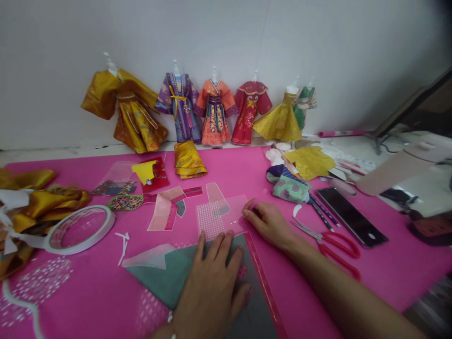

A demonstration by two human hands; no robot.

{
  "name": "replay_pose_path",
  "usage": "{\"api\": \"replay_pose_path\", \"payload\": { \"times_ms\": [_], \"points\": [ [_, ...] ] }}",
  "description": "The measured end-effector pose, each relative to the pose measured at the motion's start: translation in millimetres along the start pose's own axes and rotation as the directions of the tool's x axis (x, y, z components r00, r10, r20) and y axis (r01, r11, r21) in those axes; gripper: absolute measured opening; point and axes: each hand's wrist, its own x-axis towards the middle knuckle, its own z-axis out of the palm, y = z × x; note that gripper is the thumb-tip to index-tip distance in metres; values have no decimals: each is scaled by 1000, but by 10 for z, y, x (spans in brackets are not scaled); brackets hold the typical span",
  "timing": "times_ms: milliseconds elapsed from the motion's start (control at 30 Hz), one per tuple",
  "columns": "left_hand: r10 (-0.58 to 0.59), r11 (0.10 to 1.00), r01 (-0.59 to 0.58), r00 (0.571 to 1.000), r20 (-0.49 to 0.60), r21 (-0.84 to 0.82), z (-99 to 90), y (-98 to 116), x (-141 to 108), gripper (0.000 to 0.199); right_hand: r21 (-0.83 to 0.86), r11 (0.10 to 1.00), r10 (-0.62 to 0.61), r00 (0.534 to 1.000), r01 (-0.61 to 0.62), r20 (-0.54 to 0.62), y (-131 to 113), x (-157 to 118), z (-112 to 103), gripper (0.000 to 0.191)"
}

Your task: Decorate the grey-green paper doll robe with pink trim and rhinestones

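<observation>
My left hand (pixel 213 278) lies flat with its fingers apart on a grey-green piece of fabric (pixel 259 308) that has a red band with a gold line along its right edge. To its left, the same fabric narrows to a point with a pale strip on it. Just past my fingertips is a clear sheet with rows of small white dots (pixel 210 219). At the sheet's right side, my right hand (pixel 268 223) is closed, thumb and forefinger pinched together; what they hold, if anything, is too small to make out. Pink and red fabric pieces (pixel 158 212) lie beyond.
Red-handled scissors (pixel 341 245), a black phone (pixel 353 216) and pens (pixel 321 212) are at right. A tape roll (pixel 79 230) and gold fabric (pixel 52 202) lie left. Several doll-sized robes, one purple (pixel 180 108), stand along the wall. A pale bottle (pixel 395 167) leans far right.
</observation>
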Motion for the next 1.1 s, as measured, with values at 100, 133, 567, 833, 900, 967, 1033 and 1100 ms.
{"api": "replay_pose_path", "payload": {
  "times_ms": [100, 133, 567, 833, 900, 967, 1033, 1100],
  "points": [
    [6, 1000, -6, 1000, -1, 4, 3, -8, 2, 50, -7, 1000, -4, 1000, 5, 1, 4, 2, -1, 11],
    [9, 1000, -9, 1000, -2, 5, 4, -11, 2, 50, -9, 1000, -6, 1000, 6, 2, 6, 3, -1, 11],
    [15, 1000, -15, 1000, -12, 6, 8, -10, 2, 49, -27, 1000, -6, 1000, 6, 13, -15, 11, -9, 10],
    [11, 1000, -11, 1000, -8, 4, 2, -4, -6, 50, -31, 999, -11, 1000, 11, 19, -9, 13, -10, 11],
    [11, 1000, -11, 1000, -9, 4, 1, -5, 1, 50, -31, 999, -12, 1000, 13, 21, -16, 12, -11, 11],
    [10, 1000, -10, 1000, -10, 8, 2, -8, 9, 50, -31, 999, -12, 1000, 12, 22, -23, 11, -11, 11],
    [14, 1000, -14, 1000, -12, 10, 4, -11, 15, 50, -31, 999, -11, 1000, 11, 23, -26, 12, -9, 12],
    [18, 1000, -18, 1000, -11, 10, 5, -13, 16, 50, -32, 999, -10, 1000, 11, 25, -22, 14, -7, 11]
  ]
}}
